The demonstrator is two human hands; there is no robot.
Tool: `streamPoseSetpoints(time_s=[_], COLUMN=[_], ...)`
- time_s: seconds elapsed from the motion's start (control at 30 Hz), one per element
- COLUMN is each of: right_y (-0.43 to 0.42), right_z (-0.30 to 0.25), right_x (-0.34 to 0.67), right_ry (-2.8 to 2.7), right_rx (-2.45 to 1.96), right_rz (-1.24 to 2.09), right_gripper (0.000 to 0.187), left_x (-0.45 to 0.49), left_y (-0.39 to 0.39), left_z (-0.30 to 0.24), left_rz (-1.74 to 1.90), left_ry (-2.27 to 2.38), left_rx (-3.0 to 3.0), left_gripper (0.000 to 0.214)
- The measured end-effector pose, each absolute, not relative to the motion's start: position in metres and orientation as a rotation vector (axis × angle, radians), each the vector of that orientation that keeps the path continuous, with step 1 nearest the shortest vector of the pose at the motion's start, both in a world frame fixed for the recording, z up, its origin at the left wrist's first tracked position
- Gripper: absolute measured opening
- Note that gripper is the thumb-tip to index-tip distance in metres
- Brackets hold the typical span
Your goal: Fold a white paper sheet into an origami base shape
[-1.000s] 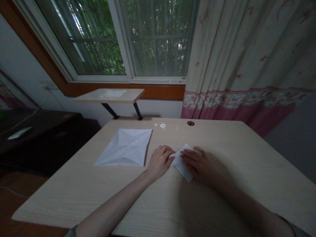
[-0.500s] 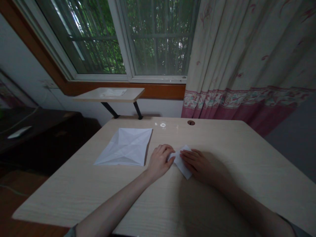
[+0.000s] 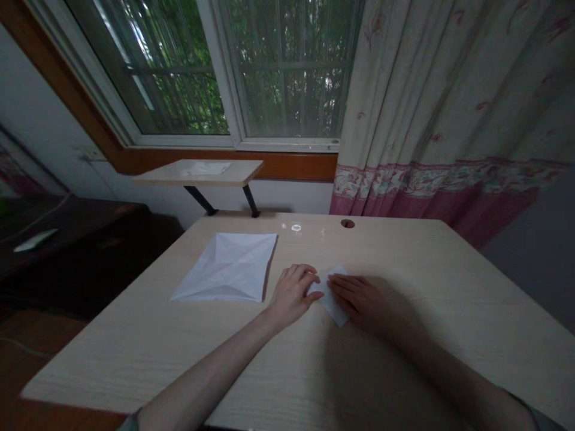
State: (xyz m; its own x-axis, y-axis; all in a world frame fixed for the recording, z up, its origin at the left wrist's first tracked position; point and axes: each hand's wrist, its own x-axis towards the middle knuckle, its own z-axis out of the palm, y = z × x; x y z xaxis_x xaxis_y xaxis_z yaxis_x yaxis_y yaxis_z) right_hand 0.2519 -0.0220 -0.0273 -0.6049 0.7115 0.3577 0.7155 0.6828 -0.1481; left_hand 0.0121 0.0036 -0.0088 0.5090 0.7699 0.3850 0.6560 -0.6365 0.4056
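A small folded white paper (image 3: 336, 311) lies on the desk between my hands, its top and bottom corners showing. At its left end, my left hand (image 3: 293, 293) holds it with curled fingers on the far side and the thumb on the near side. Flat across the right part of the paper rests my right hand (image 3: 362, 299), fingers stretched out and close together. These fingers hide much of the paper. To the left of my hands lies a larger white paper sheet (image 3: 231, 266), spread out and marked with crossing creases.
The pale wooden desk (image 3: 179, 353) has a round brown cable hole (image 3: 347, 223) near its back edge. A raised shelf (image 3: 233, 173) at the back left bears crumpled white paper (image 3: 206, 168). Beyond are a window (image 3: 287, 90) and a floral curtain (image 3: 422, 120).
My left thumb and fingers have shifted slightly at the paper's left end, with the thumb now a little further right. My right hand stays almost still.
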Motion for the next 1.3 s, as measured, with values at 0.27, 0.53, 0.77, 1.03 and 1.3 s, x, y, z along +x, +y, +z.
streamPoseSetpoints(time_s=[0.27, 0.53, 0.77, 1.03, 1.3], right_y=[-0.026, -0.033, -0.033, -0.023, -0.022], right_z=[-0.027, -0.006, -0.001, -0.014, -0.024], right_x=[0.256, 0.257, 0.257, 0.261, 0.257], right_ry=[-2.535, -2.537, -2.528, -2.575, -2.516], right_rx=[-1.122, -1.057, -0.949, -0.931, -1.107], right_rz=[-0.068, -0.003, 0.046, 0.197, 0.108], right_gripper=[0.037, 0.031, 0.026, 0.038, 0.039], left_x=[0.010, 0.010, 0.010, 0.011, 0.011], left_y=[0.004, 0.004, 0.005, 0.003, 0.005], left_z=[-0.010, -0.006, -0.006, -0.004, -0.004], left_rz=[0.883, 0.900, 0.894, 0.907, 1.013], left_ry=[1.249, 1.276, 1.369, 1.407, 1.370], left_rx=[2.558, 2.559, 2.537, 2.517, 2.406], left_gripper=[0.022, 0.015, 0.015, 0.011, 0.012])
